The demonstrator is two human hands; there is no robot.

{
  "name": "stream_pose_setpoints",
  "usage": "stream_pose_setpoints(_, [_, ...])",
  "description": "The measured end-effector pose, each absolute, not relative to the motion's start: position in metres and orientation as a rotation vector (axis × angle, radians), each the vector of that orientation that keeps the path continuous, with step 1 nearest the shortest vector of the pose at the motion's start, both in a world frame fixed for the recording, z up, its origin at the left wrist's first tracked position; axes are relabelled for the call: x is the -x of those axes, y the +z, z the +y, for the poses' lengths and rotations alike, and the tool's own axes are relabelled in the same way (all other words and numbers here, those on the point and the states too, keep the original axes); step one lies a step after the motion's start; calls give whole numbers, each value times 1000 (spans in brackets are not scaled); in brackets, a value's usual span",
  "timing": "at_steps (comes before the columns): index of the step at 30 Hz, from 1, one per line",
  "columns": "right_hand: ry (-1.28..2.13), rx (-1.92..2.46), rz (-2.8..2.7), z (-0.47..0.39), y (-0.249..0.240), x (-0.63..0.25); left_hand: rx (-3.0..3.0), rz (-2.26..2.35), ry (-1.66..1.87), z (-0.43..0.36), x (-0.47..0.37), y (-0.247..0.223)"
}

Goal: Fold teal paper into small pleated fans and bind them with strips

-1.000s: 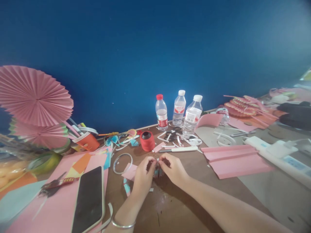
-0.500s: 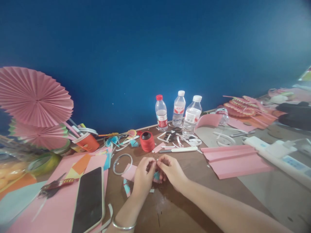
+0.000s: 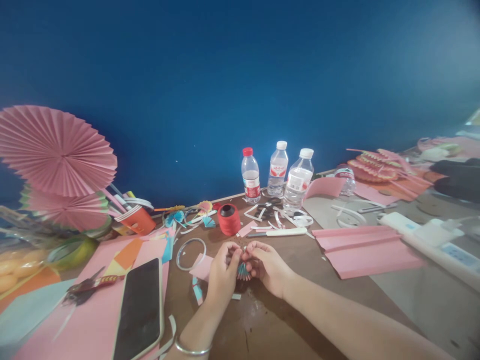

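Between my two hands is a small pleated paper fan [image 3: 244,271], blue with pale pink edges, its folds spreading downward. My left hand [image 3: 224,267] is closed, thumb and fingers pinched at the top of the fan. Facing it, my right hand [image 3: 268,265] is closed too, its fingertips pinching close to the left ones, and a tiny pale bit shows between them. The fingers hide the upper part of the fan. Just beyond the hands stands a red spool of thread [image 3: 228,220], and a white-handled craft knife [image 3: 283,232] lies to its right.
Three plastic bottles [image 3: 251,185] stand by the blue wall. At left are a phone [image 3: 139,307], a red paper cup [image 3: 138,220] of tools and large pink pleated rosettes [image 3: 62,155]. Folded pink paper [image 3: 363,250] and a white power strip [image 3: 431,240] lie right. A clear tape ring [image 3: 191,253] sits beside the left hand.
The right fingers have shifted and loosened slightly, showing more of the small fan between the hands. The whole view has moved a little.
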State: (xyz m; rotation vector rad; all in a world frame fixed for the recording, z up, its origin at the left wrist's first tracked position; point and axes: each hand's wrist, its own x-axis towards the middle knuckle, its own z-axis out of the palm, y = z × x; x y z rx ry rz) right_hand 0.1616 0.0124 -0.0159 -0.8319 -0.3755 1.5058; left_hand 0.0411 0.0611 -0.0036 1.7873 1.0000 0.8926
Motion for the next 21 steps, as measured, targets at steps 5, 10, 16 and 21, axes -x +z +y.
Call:
stream_pose_setpoints(5, [1564,760,-367,12,-15,-162,-1755,973,887,61,-40,-4])
stream_pose_setpoints(10, [1514,736,-447,13,-17,-160,-1722,969,920,63,-40,-6])
stream_pose_setpoints(16, [1046,1006,-1043,6,-5,-172,-1542,983,886,63,-42,-8])
stream_pose_setpoints(21, [775,1048,-1586,2,7,-183,-1512,979,886,63,-42,-6])
